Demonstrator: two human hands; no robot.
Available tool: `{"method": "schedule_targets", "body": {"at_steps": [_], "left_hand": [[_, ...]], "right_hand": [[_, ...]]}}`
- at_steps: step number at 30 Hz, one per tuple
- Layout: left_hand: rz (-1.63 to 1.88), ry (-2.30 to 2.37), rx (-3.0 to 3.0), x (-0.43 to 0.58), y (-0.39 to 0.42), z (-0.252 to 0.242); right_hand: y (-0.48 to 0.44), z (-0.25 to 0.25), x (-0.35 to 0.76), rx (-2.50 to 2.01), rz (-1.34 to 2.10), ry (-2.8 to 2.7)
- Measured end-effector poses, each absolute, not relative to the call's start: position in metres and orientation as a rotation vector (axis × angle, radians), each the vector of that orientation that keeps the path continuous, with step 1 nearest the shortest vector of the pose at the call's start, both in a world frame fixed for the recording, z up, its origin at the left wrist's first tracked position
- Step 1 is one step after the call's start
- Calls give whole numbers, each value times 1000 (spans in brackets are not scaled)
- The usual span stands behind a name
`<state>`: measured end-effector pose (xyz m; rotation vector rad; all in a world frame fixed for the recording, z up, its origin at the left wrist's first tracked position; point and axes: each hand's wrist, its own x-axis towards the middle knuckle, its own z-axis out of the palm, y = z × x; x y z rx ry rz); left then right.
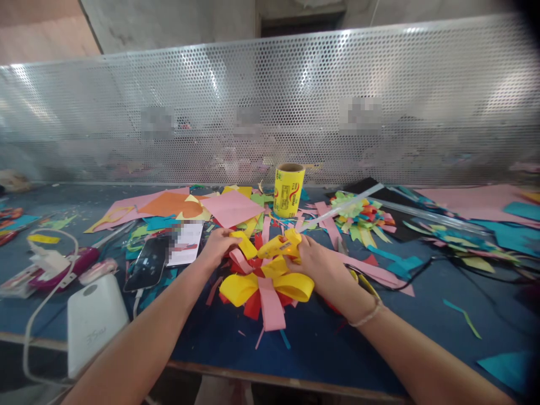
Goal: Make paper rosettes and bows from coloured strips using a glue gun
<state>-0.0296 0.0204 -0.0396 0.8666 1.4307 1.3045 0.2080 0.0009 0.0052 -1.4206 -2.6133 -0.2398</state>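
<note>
A: Nearest?
B: Paper flower (272,304), yellow, pink and red loops, on the blue table (324,363). White power bank (98,323) left of it.
A: Hands?
B: Far side of the flower. Left hand (220,246) pinches a yellow strip (247,246); right hand (321,264) grips a yellow glue gun (273,247).
A: Farther?
B: Yellow tube (288,194) upright behind the flower, perforated metal panel (295,112) farther behind it.

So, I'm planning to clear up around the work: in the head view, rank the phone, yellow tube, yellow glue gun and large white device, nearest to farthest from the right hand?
From the right hand:
1. Yellow glue gun: in its grip.
2. Yellow tube: upright, beyond the hand.
3. Phone: well left.
4. Large white device: farther left.
</note>
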Motion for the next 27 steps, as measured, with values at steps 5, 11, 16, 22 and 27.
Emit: {"method": "schedule_targets", "body": {"at_steps": [5,11,16,22,27], "left_hand": [[1282,1478,777,-27,18,-34],[1308,1380,708,-31,21,-30],[1315,1350,674,-33,21,-30],[1312,1386,666,-33,22,-30],[1303,1392,679,-33,23,-31]], "right_hand": [[3,-6,201,-1527,-239,-2537],[2,-5,200,-1421,-315,-2671],[5,-11,203,-1351,-435,-2726],[5,-11,208,-1197,-559,-2801],[4,-1,206,-1241,-456,-2866]]}}
